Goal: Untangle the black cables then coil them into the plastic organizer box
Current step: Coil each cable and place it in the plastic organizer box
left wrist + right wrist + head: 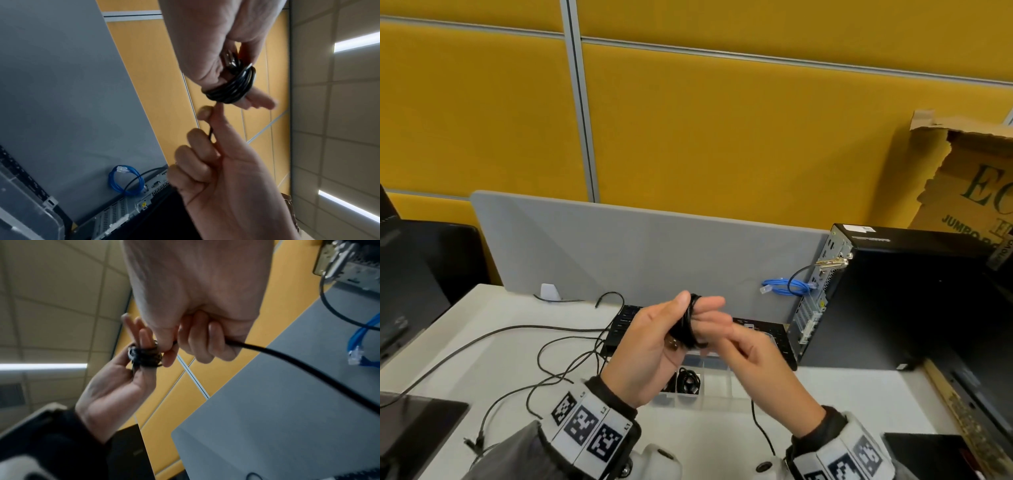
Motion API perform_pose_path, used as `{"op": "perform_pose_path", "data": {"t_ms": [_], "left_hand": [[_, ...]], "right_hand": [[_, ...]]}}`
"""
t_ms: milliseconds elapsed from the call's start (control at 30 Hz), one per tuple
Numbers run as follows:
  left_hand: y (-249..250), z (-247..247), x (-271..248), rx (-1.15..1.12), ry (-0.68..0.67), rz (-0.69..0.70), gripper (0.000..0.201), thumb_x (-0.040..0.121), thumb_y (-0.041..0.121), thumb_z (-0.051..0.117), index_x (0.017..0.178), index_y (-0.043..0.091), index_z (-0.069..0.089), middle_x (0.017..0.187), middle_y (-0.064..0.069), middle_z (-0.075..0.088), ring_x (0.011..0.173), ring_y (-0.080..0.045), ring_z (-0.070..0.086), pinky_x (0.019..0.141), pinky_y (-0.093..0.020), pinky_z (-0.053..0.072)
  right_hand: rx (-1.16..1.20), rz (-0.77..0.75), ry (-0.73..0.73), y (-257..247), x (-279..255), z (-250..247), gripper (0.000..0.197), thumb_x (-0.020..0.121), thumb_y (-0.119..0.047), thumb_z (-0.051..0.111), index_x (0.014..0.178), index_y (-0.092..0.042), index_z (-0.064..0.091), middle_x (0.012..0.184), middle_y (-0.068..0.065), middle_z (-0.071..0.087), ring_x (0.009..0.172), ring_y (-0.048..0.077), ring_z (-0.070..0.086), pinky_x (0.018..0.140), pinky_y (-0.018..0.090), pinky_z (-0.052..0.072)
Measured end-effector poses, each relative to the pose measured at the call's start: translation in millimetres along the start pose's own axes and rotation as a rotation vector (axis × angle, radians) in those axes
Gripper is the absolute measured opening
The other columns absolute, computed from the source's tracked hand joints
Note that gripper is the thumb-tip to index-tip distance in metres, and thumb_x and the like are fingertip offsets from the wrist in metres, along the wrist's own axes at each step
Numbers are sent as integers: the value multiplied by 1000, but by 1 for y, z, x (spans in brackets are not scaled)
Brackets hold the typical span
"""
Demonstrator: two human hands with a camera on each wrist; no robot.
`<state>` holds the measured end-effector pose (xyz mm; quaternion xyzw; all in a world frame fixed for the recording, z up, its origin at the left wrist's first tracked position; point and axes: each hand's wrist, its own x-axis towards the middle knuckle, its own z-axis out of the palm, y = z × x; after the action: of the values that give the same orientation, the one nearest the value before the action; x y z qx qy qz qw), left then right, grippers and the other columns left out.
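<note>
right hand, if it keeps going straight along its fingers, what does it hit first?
Most likely the black cable coil wound round the left hand's fingers; the right hand points straight at it, fingertips nearly touching. Depth is unclear.

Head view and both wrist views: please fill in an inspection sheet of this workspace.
Surface: white desk, grey divider screen behind.
Job's things: clear organizer box, one coiled cable inside.
Clutter: black keyboard, desktop tower, torn cardboard box.
Hands: left hand has black cable coil wound round its fingers; right hand grips the cable's free run.
Cables: loose black cables; blue network cable.
Surroundings: yellow partition panels.
</note>
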<state>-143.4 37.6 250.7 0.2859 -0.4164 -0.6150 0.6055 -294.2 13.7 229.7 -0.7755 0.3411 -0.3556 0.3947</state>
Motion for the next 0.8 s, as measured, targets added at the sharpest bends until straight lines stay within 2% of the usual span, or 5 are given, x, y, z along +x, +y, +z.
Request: {"op": "perform_pose_path", "data": {"t_ms": [300,400,533,667,800], "left_hand": [[-12,-14,10,264,40,-80,65,83,62,21,103,19,66,107,-11,71,108,-18,63,98,-30,47],[-17,-13,5,618,-94,-148,70,77,73,22,83,23,71,93,-1,73,95,-12,65,90,-26,48],[-7,-6,-1,482,-339,-199,33,88,39,46,86,12,65,54,2,63,52,-12,56,66,-24,49],[3,1,6,42,-122,-77,23,89,18,51,82,5,68,49,0,59,42,-8,51,50,-17,44],[-6,-14,21,295,133,114,34,85,36,47,100,11,64,83,-3,75,86,-10,69,84,-21,50]], "right_hand": [[-466,54,-402,-11,-24,4,26,98,-42,37,90,-25,55,62,-14,52,61,5,46,68,27,42],[-566,-124,-159,-19,-15,-11,26,91,-50,38,89,-29,53,83,-9,63,73,7,58,72,34,50],[-545,-173,182,-6,2,-37,32,84,-59,39,88,-34,58,76,-15,63,72,3,59,65,28,49],[-692,39,-86,17,0,-26,36,95,-54,24,100,-33,53,71,-8,60,61,4,53,57,19,42],[-578,91,-415,6,-20,-1,29,100,-41,29,96,-26,54,77,-11,52,71,9,48,74,30,45]]}}
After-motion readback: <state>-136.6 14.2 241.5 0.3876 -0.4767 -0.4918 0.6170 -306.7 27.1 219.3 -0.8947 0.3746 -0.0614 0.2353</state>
